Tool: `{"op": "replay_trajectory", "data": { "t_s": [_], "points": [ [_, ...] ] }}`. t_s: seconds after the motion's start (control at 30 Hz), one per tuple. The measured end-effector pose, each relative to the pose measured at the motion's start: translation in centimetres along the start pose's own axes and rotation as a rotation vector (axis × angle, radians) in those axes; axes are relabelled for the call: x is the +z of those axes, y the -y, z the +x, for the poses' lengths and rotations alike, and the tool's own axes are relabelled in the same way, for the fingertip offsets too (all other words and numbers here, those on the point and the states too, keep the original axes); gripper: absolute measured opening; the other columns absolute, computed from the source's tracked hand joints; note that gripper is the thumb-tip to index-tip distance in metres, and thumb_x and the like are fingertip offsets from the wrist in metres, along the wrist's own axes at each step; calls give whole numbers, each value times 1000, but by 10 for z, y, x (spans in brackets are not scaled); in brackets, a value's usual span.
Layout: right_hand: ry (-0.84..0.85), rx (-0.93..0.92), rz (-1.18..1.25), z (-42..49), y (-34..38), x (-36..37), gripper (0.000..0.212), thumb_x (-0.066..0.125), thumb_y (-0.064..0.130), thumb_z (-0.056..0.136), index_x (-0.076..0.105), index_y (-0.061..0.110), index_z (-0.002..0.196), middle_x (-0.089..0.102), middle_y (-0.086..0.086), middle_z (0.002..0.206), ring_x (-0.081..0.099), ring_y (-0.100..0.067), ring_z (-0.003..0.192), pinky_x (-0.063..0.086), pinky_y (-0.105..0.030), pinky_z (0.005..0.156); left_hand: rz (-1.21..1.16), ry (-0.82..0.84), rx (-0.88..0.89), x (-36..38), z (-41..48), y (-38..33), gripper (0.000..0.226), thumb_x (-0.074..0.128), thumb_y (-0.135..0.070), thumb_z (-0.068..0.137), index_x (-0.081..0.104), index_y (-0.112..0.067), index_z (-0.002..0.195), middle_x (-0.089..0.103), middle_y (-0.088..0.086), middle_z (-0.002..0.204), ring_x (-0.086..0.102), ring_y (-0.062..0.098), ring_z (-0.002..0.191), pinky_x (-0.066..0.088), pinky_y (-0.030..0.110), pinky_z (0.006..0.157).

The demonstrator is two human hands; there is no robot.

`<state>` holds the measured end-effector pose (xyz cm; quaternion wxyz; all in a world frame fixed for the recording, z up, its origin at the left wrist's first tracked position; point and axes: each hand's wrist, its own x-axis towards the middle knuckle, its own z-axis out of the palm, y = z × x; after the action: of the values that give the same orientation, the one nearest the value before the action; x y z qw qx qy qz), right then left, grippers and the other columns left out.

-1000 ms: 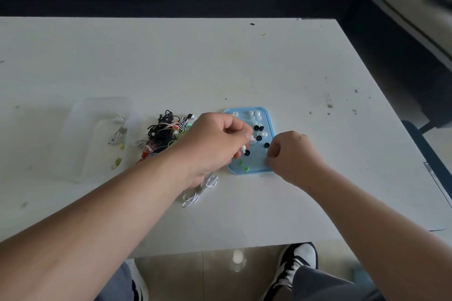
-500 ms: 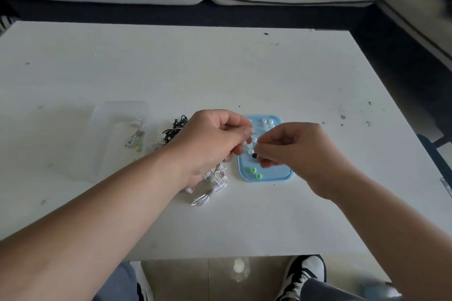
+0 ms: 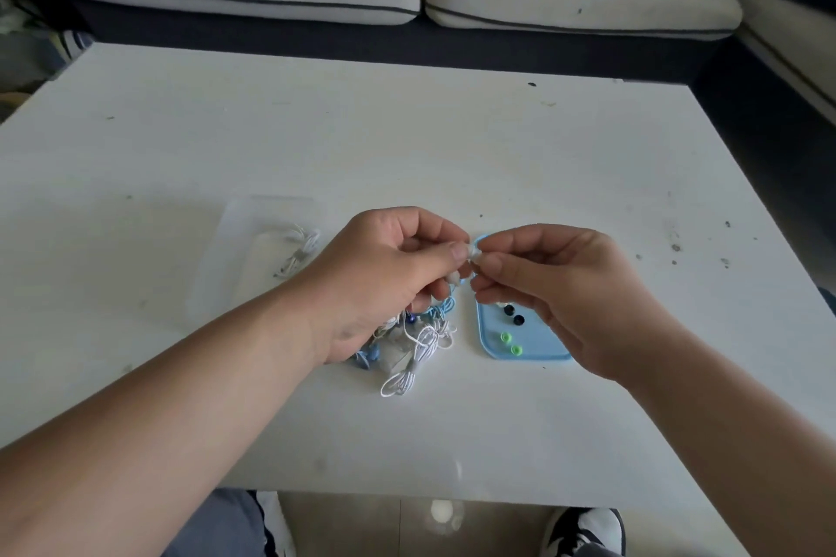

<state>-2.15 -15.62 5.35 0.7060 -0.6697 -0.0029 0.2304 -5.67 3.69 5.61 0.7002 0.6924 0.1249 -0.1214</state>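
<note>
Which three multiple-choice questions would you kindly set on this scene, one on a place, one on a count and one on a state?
1. Where does the blue tray lie?
A. on the white table, partly under the right hand
B. on the sofa
C. inside the clear box

2. How many green ear tips show on the tray?
A. none
B. two
C. five

3. What are the hands doing?
A. both lie flat on the table
B. the left hand and the right hand pinch a small white piece between them
C. both hang open, holding nothing

Answers:
1 A: the tray rests on the table, and the right hand covers its far part.
2 B: two green rings sit at the tray's near end.
3 B: the fingertips of both hands meet on the white piece, above the table.
</note>
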Motion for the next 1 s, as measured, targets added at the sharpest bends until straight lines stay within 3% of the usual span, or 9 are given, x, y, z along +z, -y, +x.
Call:
{"op": "replay_trajectory", "data": {
  "t_s": [0.1, 0.23, 0.43, 0.67, 1.0],
  "points": [
    [22, -26, 118, 2, -3, 3, 25, 73, 6, 72, 75, -1, 95, 77, -22, 89, 75, -25, 75, 62, -29, 73, -23, -14, 2, -1, 0, -2, 4, 70, -7, 96, 73, -7, 100, 68, 5, 74, 58, 11, 57, 42, 21, 51],
    [42, -48, 152, 3, -5, 6, 18, 63, -7, 85, 73, -4, 100, 77, -18, 87, 75, -22, 74, 61, -26, 72, -26, -31, 6, -2, 0, -4, 6, 70, -8, 97, 73, -6, 102, 68, 6, 77, 58, 11, 56, 42, 21, 51],
    [94, -9, 195, 3, -7, 3, 24, 68, 6, 79, 75, -3, 100, 73, -19, 86, 71, -20, 74, 60, -26, 70, -79, 10, -3, 0, -4, -6, 5, 68, -4, 97, 71, -2, 100, 65, 10, 75, 54, 11, 54, 38, 19, 47],
    [152, 38, 231, 2, -4, 1, 21, 64, 5, 85, 72, -5, 101, 73, -16, 86, 71, -19, 75, 60, -24, 70, -112, 61, -29, 1, -4, -8, 6, 67, -3, 97, 71, -5, 95, 64, 12, 77, 52, 11, 55, 35, 21, 48],
    [134, 114, 270, 2, -1, 0, 19, 66, 2, 78, 70, -3, 97, 73, -20, 85, 74, -21, 71, 60, -24, 64, -34, 86, 13, 1, -5, -9, 4, 68, -3, 96, 72, -4, 95, 65, 14, 77, 51, 11, 53, 38, 20, 48]
  ]
}}
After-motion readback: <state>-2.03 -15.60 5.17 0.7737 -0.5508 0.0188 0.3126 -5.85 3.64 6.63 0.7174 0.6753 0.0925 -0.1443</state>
